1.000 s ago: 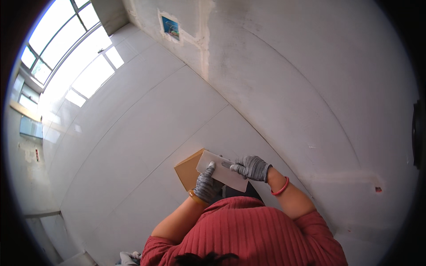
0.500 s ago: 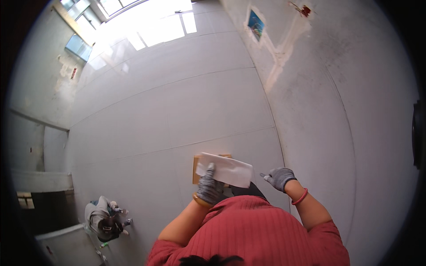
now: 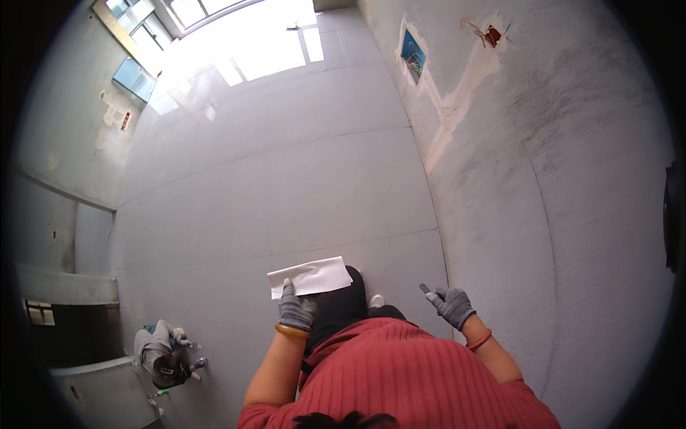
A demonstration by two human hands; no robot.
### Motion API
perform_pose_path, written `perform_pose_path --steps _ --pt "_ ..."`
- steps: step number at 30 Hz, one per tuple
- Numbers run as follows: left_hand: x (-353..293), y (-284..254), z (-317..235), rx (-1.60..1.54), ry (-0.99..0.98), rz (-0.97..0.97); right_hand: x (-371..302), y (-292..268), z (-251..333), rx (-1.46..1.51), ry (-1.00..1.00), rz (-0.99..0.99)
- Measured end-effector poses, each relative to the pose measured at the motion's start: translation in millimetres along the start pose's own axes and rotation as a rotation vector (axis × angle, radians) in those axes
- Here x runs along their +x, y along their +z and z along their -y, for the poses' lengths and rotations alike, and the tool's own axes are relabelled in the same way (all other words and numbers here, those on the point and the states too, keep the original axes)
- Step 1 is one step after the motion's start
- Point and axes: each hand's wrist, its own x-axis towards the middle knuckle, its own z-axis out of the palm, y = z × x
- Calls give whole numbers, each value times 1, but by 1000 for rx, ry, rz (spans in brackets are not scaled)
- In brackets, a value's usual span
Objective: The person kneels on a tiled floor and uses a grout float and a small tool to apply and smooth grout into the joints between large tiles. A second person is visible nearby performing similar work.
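Observation:
My left hand (image 3: 296,310), in a grey knit glove, grips a folded white sheet (image 3: 311,276), its thumb lying on top. Paper or cloth, I cannot tell which. The sheet spreads over the floor and partly over my dark trouser leg (image 3: 334,309). To the right, my right hand (image 3: 455,307), also gloved in grey, is held apart from the sheet, near the wall. Its fingers are curled, and a short narrow grey piece (image 3: 426,289) juts from them. Whether this is a small tool or a fingertip is not plain.
A plastered wall (image 3: 493,207) with a blue recessed box (image 3: 412,56) and a red box (image 3: 493,36) runs along the right. Another person (image 3: 158,355) crouches at lower left on the grey floor (image 3: 214,229). Bright windows (image 3: 193,11) stand at the far end.
My left hand and the white sheet have moved left, and the sheet's tilt has changed. The brown board-like thing beneath it has gone from sight. My legs now show more; my right hand is slightly lower.

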Motion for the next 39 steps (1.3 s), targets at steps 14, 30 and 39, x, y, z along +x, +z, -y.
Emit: perform_pose_path --steps 14,30,39 --pt "171 180 23 228 -289 496 244 14 195 -198 -759 -453" --pt "536 487 -67 1231 -763 574 285 108 169 632 1090 -971" --pt "597 477 -123 1275 -967 421 319 208 204 1888 1162 -1400"
